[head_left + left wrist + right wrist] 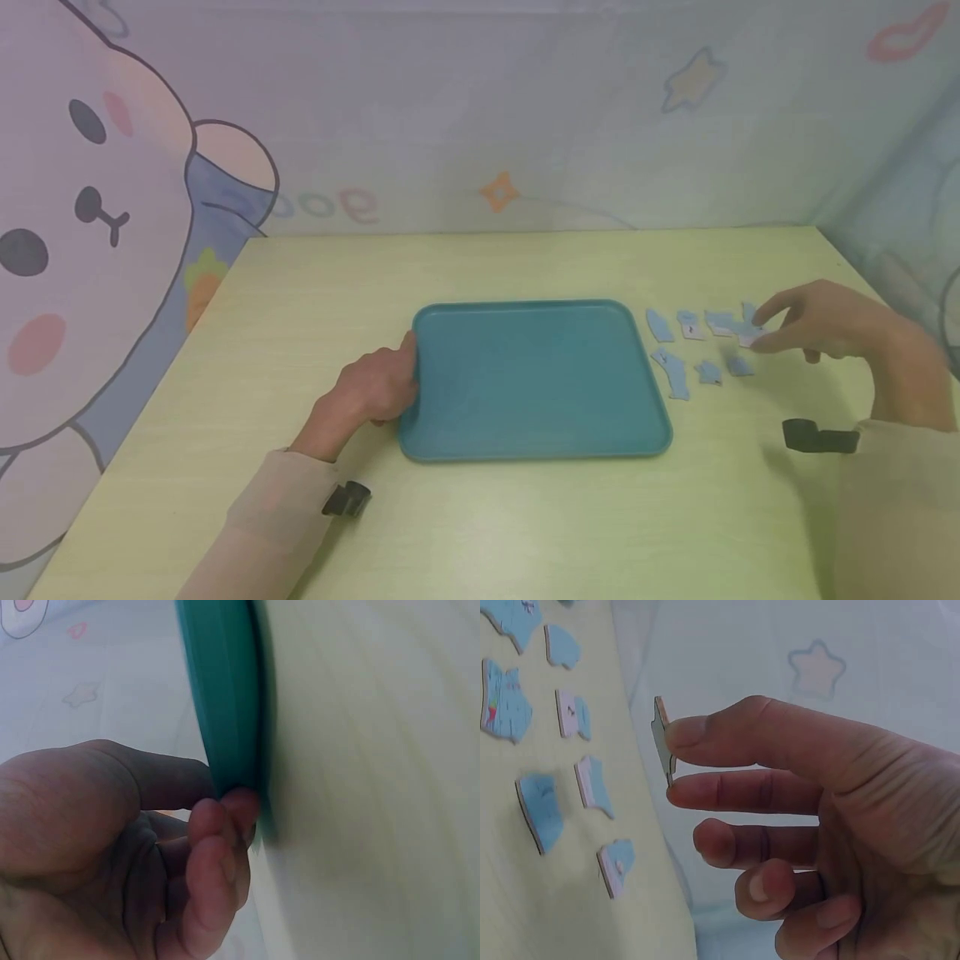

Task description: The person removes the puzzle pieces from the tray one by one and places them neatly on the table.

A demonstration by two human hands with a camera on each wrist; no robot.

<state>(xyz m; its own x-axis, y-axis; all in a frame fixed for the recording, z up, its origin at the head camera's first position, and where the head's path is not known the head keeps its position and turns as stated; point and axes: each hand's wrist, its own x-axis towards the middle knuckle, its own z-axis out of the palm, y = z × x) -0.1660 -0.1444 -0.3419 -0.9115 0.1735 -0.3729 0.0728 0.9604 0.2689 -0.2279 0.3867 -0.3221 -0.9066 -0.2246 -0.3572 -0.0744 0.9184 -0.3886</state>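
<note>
A teal tray lies on the table, and my left hand grips its left edge. In the left wrist view the thumb and curled fingers meet at the tray's rim. My right hand is over the table, right of the tray. Its thumb and forefinger pinch a thin, flat puzzle piece, seen nearly edge-on in the right wrist view. The other fingers of that hand are loosely bent. Several light-blue puzzle pieces lie beside the tray in two rough rows, near the right hand.
The pale yellow table ends at a patterned cloth backdrop, with more of it on both sides. Each sleeve cuff carries a black wrist mount. Blue and white-pink puzzle pieces lie apart from each other in the right wrist view.
</note>
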